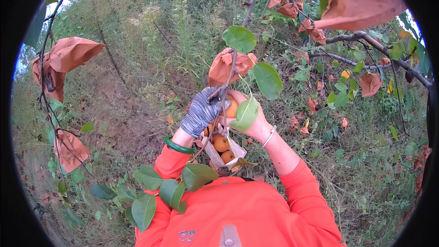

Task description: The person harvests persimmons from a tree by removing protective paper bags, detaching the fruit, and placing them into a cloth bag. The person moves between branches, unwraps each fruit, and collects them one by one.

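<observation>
A round golden-brown pear [232,107] sits between my hands, partly hidden by a twig and a leaf. My bare right hand [248,116] wraps around its right side. Against its left side is my left hand [202,111] in a grey knit glove, thumb bent towards the fruit. A dark spot shows inside that thumb's curve; I cannot tell whether it is a tool or shadow. Just beyond my hands, a crumpled reddish paper bag [228,67] hangs behind the branch [234,65]. Below them stands a pale basket [239,148] with several similar pears [220,143] in it.
Leafy twigs [171,192] cross before my left sleeve. More paper bags hang at the left [70,151] and upper right [363,3]. A thick bare branch [377,46] reaches in from the right. Grass and weeds [137,116] cover the ground.
</observation>
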The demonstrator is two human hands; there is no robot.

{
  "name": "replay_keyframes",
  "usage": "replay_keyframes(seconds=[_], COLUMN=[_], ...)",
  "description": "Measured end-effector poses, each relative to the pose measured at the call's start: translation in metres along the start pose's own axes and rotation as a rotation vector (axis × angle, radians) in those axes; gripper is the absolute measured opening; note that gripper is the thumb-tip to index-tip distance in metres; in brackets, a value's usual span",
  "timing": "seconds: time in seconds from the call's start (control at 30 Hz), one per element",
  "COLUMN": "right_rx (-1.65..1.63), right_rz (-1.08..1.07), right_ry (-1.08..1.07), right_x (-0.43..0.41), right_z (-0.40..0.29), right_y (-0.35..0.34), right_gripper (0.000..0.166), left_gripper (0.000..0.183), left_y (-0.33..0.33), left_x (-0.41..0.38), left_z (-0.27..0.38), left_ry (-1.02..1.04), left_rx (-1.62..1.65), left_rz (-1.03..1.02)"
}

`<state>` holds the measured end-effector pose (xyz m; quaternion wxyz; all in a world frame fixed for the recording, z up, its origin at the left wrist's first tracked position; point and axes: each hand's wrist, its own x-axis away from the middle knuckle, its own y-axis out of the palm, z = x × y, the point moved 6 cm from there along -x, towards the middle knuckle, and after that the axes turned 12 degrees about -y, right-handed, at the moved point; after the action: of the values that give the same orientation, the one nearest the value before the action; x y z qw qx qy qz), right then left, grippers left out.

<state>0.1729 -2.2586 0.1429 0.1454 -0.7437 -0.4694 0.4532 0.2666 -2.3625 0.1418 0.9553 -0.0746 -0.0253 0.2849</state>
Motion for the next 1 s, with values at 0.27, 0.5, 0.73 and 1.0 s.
replay_keyframes(seconds=[0.27, 0.5, 0.73, 1.0], right_rx=[-0.136, -0.641, -1.143, -1.223], right_rz=[0.193, 0.548, 0.611, 0.033], right_ry=[0.02, 0.27, 0.591, 0.633], right_x=[0.036, 0.071, 0.141, 0.152], right_z=[-0.049, 0.005, 0.054, 0.042], right_y=[0.034, -0.011, 0.007, 0.119], right_gripper=[0.069, 0.058, 0.057, 0.068], left_gripper=[0.02, 0.034, 0.059, 0.071], left_y=[-0.027, -0.023, -0.003, 0.016], left_x=[0.005, 0.017, 0.036, 0.053], left_z=[-0.033, -0.075, -0.066, -0.063], left_ry=[0.045, -0.039, -0.29, -0.3], left_rx=[0.363, 0.543, 0.907, 0.854], left_rz=[0.155, -0.079, -0.282, -0.447])
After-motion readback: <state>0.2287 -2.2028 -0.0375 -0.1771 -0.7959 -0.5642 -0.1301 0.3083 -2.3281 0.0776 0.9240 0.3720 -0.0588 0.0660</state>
